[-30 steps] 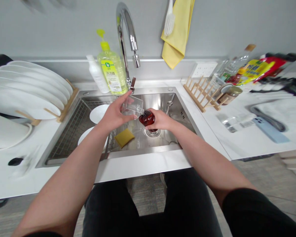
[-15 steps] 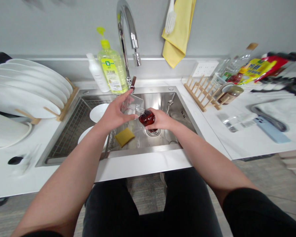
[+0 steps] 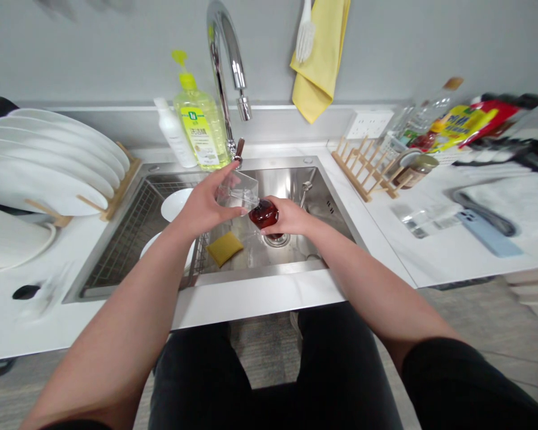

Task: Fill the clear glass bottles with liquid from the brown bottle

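Observation:
Over the sink [image 3: 296,269], my left hand [image 3: 208,203] is closed round a clear rectangular plastic container [image 3: 240,188]. My right hand [image 3: 289,216] grips a dark red-brown bottle [image 3: 263,214], tilted so that its neck points left at the container's mouth. Bottle and container meet or nearly meet; I cannot tell whether liquid flows between them. Below my hands, a yellow sponge [image 3: 225,248] lies in the basin beside a wire rack. White bowls [image 3: 176,205] sit in that rack, partly hidden by my left arm.
Behind the sink rise a chrome faucet [image 3: 226,65] and a yellow-green dish soap bottle [image 3: 200,128] next to a white bottle [image 3: 174,132]. White plates [image 3: 49,161] stand in a wooden rack at left. On the right are a wooden rack [image 3: 363,170], a jar [image 3: 416,172] and a blue phone [image 3: 486,233].
The whole view has shifted slightly, so everything appears a little further left. Both hands keep their hold on the container and the bottle, with almost the same tilt.

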Demonstrator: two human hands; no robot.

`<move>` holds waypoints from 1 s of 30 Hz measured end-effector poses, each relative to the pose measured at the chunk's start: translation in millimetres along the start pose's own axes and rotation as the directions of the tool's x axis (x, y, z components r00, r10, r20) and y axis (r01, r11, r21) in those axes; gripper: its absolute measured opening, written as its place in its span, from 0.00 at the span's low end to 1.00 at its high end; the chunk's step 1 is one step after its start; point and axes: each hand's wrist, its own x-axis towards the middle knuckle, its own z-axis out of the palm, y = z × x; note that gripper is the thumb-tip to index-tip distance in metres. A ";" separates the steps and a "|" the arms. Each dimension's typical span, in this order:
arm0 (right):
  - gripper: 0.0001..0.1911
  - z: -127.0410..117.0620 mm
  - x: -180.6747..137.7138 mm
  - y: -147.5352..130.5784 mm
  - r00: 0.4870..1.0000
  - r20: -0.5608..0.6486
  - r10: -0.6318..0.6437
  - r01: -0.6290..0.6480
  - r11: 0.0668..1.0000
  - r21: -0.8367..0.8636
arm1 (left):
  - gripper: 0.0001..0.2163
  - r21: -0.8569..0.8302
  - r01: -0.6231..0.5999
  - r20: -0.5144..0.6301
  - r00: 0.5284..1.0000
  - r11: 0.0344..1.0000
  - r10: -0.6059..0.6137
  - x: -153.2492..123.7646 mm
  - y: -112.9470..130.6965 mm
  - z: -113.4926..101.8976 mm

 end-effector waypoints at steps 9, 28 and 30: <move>0.45 1.0 -0.3 1.1 0.999 -0.024 -0.027 0.028 0.999 0.031 | 0.53 0.004 0.044 0.004 0.999 0.999 -0.044 2.6 13.5 -3.3; 0.41 -3.7 -3.0 -8.0 0.997 -0.069 -0.037 0.045 0.991 0.129 | 0.52 0.224 0.107 0.080 0.989 0.969 -0.128 21.4 79.6 -19.0; 0.40 -4.0 -3.7 -9.7 0.995 -0.081 -0.049 0.060 0.988 0.142 | 0.52 0.240 0.113 0.078 0.988 0.964 -0.136 22.1 83.1 -19.6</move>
